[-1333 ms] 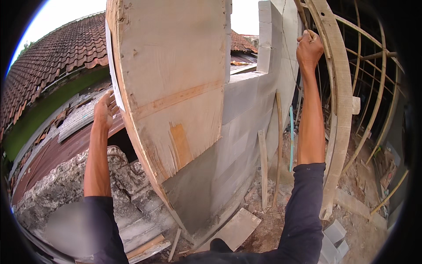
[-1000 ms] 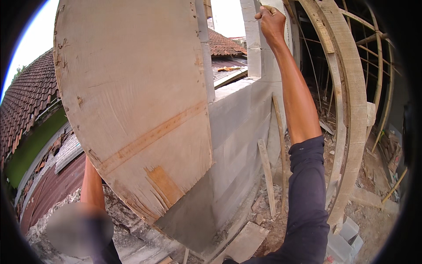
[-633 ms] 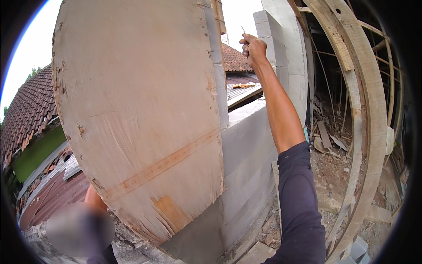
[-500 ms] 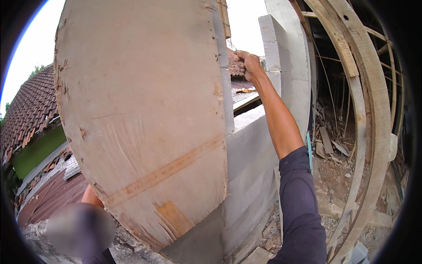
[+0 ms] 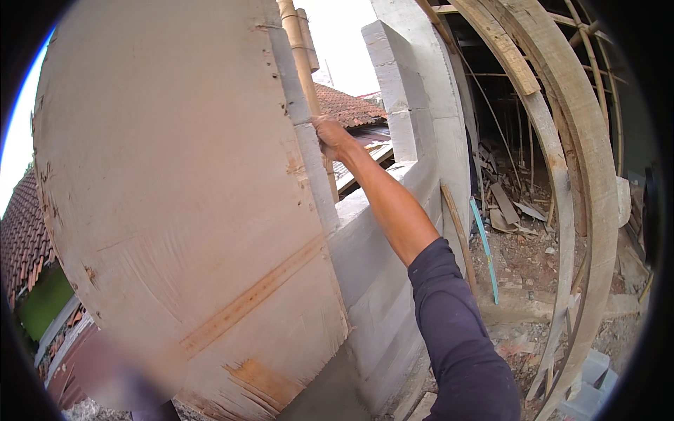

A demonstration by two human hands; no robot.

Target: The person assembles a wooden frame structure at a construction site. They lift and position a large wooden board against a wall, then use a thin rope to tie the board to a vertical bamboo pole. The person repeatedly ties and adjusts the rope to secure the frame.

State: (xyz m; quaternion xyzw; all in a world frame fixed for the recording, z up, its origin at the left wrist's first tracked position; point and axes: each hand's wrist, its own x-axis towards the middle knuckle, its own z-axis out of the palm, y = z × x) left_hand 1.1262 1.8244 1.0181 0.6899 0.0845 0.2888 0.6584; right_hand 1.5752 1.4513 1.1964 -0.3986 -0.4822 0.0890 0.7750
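1. While the right arm [image 5: 397, 210] reaches up from the lower right, the right hand [image 5: 330, 137] sits at upper centre, fingers curled, blurred; cannot tell whether they pinch anything.
2. Plywood panel [image 5: 175, 154]: stands across left and centre of frame, its right edge just beside that hand; contact unclear.
3. Bamboo pole [image 5: 300, 52]: upper centre, running down to the hand.
4. Left hand out of sight, lower left blurred; grip cannot be told.
5. Grey block wall [image 5: 382, 302]: centre, behind panel.
6. Light-blue strip [image 5: 485, 251] and wooden stick [image 5: 460, 238]: right of centre, near each other.
7. Tiled roof [image 5: 27, 228]: far left.
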